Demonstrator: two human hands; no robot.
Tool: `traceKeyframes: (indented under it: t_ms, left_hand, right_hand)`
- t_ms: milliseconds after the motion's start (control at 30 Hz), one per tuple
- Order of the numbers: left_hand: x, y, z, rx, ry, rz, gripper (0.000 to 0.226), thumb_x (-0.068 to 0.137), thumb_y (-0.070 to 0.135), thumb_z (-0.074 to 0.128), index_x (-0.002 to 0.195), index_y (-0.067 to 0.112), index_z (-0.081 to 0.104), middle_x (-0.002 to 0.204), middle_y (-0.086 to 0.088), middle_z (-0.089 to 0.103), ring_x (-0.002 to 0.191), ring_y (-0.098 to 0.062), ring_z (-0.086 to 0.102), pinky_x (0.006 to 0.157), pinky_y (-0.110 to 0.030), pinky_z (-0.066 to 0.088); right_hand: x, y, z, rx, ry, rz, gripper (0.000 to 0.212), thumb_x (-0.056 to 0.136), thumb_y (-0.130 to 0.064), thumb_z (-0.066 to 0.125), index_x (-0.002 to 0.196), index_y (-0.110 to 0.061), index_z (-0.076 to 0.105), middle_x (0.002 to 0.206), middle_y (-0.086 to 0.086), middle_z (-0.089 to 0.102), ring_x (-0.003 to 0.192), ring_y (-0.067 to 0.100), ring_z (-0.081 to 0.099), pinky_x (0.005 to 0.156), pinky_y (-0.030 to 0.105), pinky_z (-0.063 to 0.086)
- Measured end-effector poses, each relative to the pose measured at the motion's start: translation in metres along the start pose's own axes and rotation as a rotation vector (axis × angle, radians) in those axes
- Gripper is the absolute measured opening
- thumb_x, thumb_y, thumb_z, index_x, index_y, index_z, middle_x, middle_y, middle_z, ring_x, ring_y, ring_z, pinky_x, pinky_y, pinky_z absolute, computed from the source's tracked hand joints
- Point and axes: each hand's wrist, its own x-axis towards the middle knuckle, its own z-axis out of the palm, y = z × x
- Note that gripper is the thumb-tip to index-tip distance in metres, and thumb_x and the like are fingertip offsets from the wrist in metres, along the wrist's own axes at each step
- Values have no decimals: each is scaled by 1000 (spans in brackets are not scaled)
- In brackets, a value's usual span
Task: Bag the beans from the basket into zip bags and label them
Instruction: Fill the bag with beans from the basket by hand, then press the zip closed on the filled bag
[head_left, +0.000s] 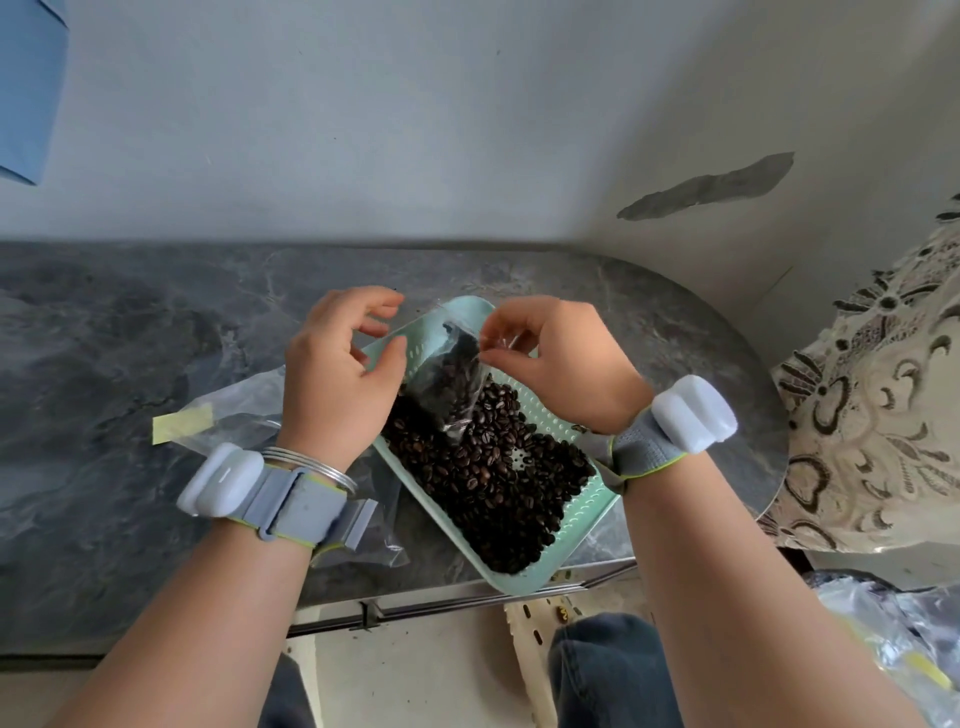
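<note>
Knees in dark jeans are poking in at the bottom, and both forearms are reaching up over them to the mint green basket, which is sitting at an angle on the grey marble table, its near corner hanging just past the table edge.

Dark beans are filling the near half of the basket, and the far half is showing bare perforated floor. A small clear zip bag, partly full of beans, is leaning tilted inside the far half of the basket, with its bottom resting on the bean pile.

Right hand is hovering over the far side of the basket, thumb and fingertips pinching the clear top edge of the bag. Left hand is hanging over the basket's left rim, fingers loosely curled and spread with nothing visibly in them. Its thumb is sitting right by the rim, but I honestly can't tell if it's touching the rim or the bag film.

Both wrists are wearing grey straps with white pods, one on the left wristband and one on the right wristband, and thin silver bangles are sitting beside the left one.

Just left of the basket, flat empty zip bags are lying under the left wrist, with a yellow label strip sticking out at their far left. Off to the basket's right, past the table, a patterned cloth is showing.
</note>
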Motion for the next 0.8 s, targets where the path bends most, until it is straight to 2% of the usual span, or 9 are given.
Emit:
traceKeyframes:
  t_ms: [100,167,333,433,500,600,667,800]
  left_hand:
    - [2,6,1,-194,-125,-196,40,81,8,68,119,13,57,114,3,62,95,4,59,78,-7,44]
    - [2,9,0,-311,-209,-269,42,83,6,65,124,7,54,113,0,63,93,10,60,83,-6,44]
    - [-1,11,-3,-271,-255,-189,36,80,16,67,115,7,61,97,6,67,82,11,62,72,-3,44]
    - [-1,6,-2,-274,-280,-132,43,73,20,72,114,21,58,99,2,66,81,-3,64,72,-12,48]
    - [-2,1,-1,-204,-280,-97,39,73,13,75,107,27,61,99,-1,67,80,-8,64,72,-17,49]
    - [-3,-1,3,-157,-242,-102,42,74,8,75,107,28,60,88,2,70,74,-5,64,68,-16,47]
    - [-5,1,6,-141,-204,-117,43,73,10,76,109,26,59,83,6,70,73,-4,64,68,-14,47]
    - [-4,3,8,-145,-115,-142,30,74,15,76,101,24,64,78,12,70,67,0,60,64,-7,42]
  right_hand:
    - [0,-5,-2,113,133,-139,8,82,-11,69,83,-19,70,82,-6,65,71,9,60,64,12,42]
    - [-1,-6,-2,175,168,-153,12,81,-7,69,81,-18,70,79,-13,63,71,7,59,62,10,42]
    - [-1,3,-3,223,188,-70,13,80,-4,70,78,-16,69,71,-20,61,66,1,57,62,8,43]
    - [0,10,-6,254,212,-32,12,80,-4,69,78,-17,69,70,-17,61,60,2,56,63,15,46]
    - [0,14,-6,264,202,0,13,81,-6,69,78,-18,67,71,-16,62,60,2,55,64,19,48]
    - [1,18,-6,298,165,26,11,81,-9,70,82,-19,66,75,-12,65,67,8,61,67,26,51]
    - [0,19,-4,324,150,29,14,81,-10,71,85,-22,64,79,-7,67,73,15,64,67,25,51]
    - [0,16,-3,419,161,49,25,80,-9,72,89,-29,59,80,-4,70,71,16,64,65,26,51]
